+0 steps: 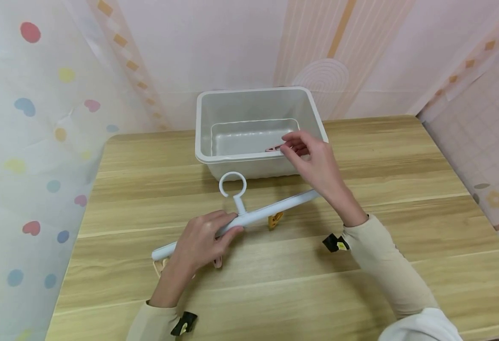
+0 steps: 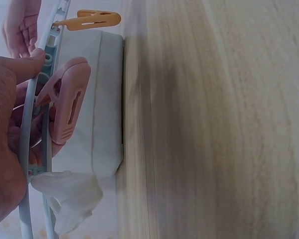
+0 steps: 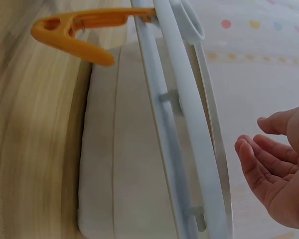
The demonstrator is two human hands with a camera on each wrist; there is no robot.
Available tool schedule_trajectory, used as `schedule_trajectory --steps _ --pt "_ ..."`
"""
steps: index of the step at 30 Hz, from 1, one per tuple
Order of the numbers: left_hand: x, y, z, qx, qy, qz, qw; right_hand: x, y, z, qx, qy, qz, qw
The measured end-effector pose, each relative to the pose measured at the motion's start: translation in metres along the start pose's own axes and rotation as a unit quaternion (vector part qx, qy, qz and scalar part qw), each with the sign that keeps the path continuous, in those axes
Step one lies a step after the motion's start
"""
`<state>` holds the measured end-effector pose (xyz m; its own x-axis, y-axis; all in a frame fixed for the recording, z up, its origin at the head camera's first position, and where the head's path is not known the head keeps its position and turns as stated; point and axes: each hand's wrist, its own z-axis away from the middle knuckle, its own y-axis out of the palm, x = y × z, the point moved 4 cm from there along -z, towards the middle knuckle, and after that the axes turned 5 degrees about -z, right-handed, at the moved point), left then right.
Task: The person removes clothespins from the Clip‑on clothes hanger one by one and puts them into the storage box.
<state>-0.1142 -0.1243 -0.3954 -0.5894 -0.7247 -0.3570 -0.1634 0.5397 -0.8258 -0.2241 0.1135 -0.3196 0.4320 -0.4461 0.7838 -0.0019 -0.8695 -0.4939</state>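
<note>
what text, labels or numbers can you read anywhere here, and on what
None can be read in any view.
White bin: no print shows.
White hanger bar and its orange peg: no print shows.
Black wrist straps: a small yellow mark, too small to read.
Wall and curtain: patterns only, no words.

The head view looks forward and down from above the bench (image 1: 275, 279), taking in both arms, the white tub (image 1: 258, 125) and the hanger (image 1: 249, 218) at middle distance. The left wrist view sits very close beside the hanger (image 2: 32, 149), turned on its side, with the bench (image 2: 214, 124) filling the right. The right wrist view, also sideways and close, shares the hanger (image 3: 184, 124), the orange peg (image 3: 74, 32) and the tub (image 3: 124, 164).
</note>
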Motion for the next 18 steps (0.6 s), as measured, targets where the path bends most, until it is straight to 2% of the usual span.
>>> schedule_trajectory --steps 10,18 --pt "0.000 0.000 -0.001 0.006 -0.005 -0.001 1.0000 0.003 -0.001 0.016 -0.012 -0.016 -0.003 1.000" --pt "0.002 0.000 0.000 0.006 -0.005 0.001 1.0000 0.000 0.004 0.028 -0.006 -0.002 -0.011 1.000"
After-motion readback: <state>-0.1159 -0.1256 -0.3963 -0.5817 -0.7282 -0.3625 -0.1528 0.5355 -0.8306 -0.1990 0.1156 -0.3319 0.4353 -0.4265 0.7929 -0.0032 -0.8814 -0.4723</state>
